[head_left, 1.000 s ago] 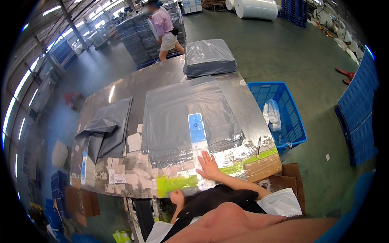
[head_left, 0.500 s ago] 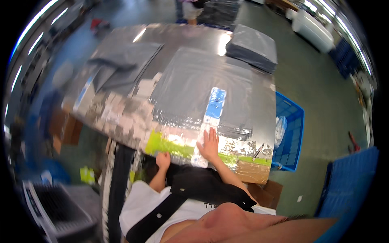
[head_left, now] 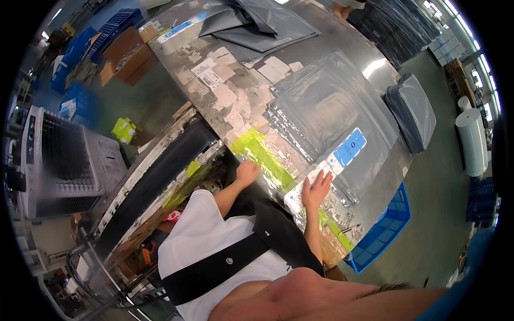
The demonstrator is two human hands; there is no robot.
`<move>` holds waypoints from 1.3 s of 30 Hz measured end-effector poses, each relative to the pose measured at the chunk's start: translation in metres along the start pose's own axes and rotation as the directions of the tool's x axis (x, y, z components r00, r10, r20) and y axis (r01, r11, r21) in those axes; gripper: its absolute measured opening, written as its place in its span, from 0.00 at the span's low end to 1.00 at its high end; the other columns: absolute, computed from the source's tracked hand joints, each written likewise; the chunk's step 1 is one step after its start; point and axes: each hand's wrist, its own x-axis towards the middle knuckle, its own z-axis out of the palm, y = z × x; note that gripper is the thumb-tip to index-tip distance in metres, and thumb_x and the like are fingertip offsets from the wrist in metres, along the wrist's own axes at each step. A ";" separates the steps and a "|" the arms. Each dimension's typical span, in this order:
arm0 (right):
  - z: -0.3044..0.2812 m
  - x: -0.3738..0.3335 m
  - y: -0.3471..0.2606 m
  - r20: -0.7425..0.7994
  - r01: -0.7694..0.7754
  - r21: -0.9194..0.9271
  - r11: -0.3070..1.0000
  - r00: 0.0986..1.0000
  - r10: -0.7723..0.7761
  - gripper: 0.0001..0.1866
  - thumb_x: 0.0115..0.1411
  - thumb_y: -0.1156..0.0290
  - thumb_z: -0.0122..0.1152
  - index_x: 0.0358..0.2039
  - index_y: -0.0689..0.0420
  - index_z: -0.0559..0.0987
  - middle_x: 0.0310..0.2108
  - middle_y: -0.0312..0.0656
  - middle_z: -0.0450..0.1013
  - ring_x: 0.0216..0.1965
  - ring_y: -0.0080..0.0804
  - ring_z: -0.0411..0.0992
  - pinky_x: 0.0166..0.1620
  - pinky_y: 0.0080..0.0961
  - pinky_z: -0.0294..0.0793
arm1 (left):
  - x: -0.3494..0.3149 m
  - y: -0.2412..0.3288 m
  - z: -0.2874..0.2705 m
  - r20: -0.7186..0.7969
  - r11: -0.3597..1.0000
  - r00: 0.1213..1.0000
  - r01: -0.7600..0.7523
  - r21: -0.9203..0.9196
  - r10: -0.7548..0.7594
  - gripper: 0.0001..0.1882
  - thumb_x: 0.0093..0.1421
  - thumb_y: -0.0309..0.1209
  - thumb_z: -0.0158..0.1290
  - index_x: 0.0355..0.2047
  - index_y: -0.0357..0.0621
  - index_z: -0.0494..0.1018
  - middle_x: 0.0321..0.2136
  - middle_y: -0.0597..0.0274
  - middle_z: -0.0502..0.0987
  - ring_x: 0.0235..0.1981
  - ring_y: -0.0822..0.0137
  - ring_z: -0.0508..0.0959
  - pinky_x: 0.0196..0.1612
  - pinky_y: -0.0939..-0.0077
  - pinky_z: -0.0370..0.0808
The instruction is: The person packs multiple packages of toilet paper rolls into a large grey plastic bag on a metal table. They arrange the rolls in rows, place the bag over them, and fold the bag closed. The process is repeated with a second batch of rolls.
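My right hand (head_left: pixel 317 191) lies flat on the white end of a long white-and-blue packet (head_left: pixel 349 148), fingers stretched out. This packet rests slantwise across a stack of grey plastic bags (head_left: pixel 326 104) on the metal-topped table (head_left: pixel 345 37), reaching its near edge. At that same edge, beside a strip of yellow-green tape (head_left: pixel 262 155), my left hand (head_left: pixel 247 172) is closed in a loose fist; nothing shows in it. Farther to the left lie more grey plastic bags (head_left: pixel 257 32), partly folded over.
A thick grey wrapped stack (head_left: pixel 411 112) sits at the table's right edge. A pen (head_left: pixel 350 229) lies near the front corner, above a blue crate (head_left: pixel 381 227). Left stand a grey air cooler (head_left: pixel 75 160) and an open cardboard box (head_left: pixel 127 56). White rolls (head_left: pixel 471 142) stand far right.
My view has turned toward the left, so the table appears rotated and more of the left floor shows. Both hands keep about the same places on the table.
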 end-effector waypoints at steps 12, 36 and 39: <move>0.001 0.001 0.005 -0.018 0.077 -0.087 0.993 0.997 -0.079 0.34 0.54 0.55 0.53 0.57 0.62 0.60 0.59 0.62 0.49 0.61 0.58 0.47 0.60 0.48 0.46 | 0.004 -0.028 -0.005 0.207 0.973 0.967 -0.105 -0.206 0.148 0.09 0.47 0.34 0.49 0.15 0.43 0.69 0.23 0.55 0.69 0.29 0.53 0.71 0.32 0.60 0.69; 0.032 0.091 0.023 0.040 0.054 -0.456 0.888 0.998 -0.040 0.38 0.59 0.42 0.36 0.58 0.61 0.57 0.60 0.58 0.49 0.62 0.53 0.45 0.59 0.50 0.46 | -0.331 -0.112 -0.009 0.212 0.309 0.303 0.951 -0.007 -0.929 0.19 0.45 0.40 0.50 0.32 0.36 0.76 0.34 0.44 0.75 0.38 0.47 0.75 0.42 0.59 0.72; 0.036 0.092 0.011 0.155 0.199 -0.413 0.889 0.977 -0.146 0.34 0.59 0.42 0.36 0.56 0.55 0.63 0.61 0.48 0.51 0.63 0.50 0.43 0.59 0.55 0.42 | -0.380 -0.108 0.045 0.165 0.313 0.326 0.945 -0.098 -0.931 0.19 0.47 0.41 0.49 0.28 0.37 0.76 0.32 0.43 0.75 0.36 0.46 0.75 0.41 0.58 0.72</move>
